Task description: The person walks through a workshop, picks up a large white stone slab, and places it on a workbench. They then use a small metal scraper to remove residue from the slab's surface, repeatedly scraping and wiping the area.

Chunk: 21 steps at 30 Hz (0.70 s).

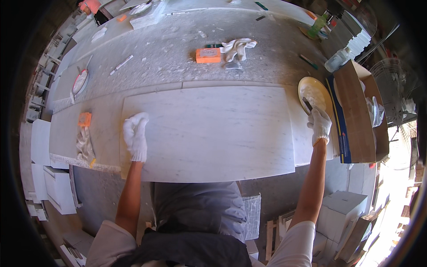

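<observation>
A white marble slab with faint grey veins lies flat in front of me, its near edge close to my body. On the slab's left part rests my left hand, in a white knit glove, with the fingers curled in; whether anything is inside them is hidden. My right hand, gloved the same way, is closed round a putty knife with a dark narrow blade. Its blade dips over a yellow plate that holds white paste or powder, just beyond the slab's right edge.
Left of the slab lie an orange block and a used glove. Farther off are another orange block, crumpled gloves and a red-rimmed dish. A cardboard box stands right of the plate. Another person is at far left.
</observation>
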Tool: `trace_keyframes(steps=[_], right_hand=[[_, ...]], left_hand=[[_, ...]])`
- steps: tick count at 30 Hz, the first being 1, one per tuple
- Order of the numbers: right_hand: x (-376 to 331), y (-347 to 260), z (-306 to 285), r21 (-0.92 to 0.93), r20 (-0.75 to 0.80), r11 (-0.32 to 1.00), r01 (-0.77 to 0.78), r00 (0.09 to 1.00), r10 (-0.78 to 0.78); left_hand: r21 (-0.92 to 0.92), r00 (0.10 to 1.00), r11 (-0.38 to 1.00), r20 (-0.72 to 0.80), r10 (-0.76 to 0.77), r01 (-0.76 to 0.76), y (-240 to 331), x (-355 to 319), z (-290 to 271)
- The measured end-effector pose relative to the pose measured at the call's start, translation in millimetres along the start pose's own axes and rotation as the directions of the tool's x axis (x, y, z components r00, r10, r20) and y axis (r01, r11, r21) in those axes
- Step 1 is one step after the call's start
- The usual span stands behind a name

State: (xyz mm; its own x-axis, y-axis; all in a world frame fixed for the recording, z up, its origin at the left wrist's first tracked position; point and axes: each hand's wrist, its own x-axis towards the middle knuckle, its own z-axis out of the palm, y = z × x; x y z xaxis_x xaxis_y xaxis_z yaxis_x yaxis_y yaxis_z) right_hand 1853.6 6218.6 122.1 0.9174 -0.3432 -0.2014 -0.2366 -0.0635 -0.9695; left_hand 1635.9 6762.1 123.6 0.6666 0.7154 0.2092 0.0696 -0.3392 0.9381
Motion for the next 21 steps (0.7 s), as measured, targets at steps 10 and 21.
trace_keyframes(steps=[10,21], right_hand=[[-41.6,-35.3,35.8,0.130,0.179,0.990,0.063,0.980,-0.086],[-176.8,-33.2,258.7,-0.026,0.623,0.991,-0.134,0.773,0.121]], left_hand=[[-0.276,0.999,0.960,0.033,-0.031,0.039,14.5,-12.3,-1.3],[0.290,0.997,0.956,0.045,-0.062,0.046,13.4,-43.6,-64.3]])
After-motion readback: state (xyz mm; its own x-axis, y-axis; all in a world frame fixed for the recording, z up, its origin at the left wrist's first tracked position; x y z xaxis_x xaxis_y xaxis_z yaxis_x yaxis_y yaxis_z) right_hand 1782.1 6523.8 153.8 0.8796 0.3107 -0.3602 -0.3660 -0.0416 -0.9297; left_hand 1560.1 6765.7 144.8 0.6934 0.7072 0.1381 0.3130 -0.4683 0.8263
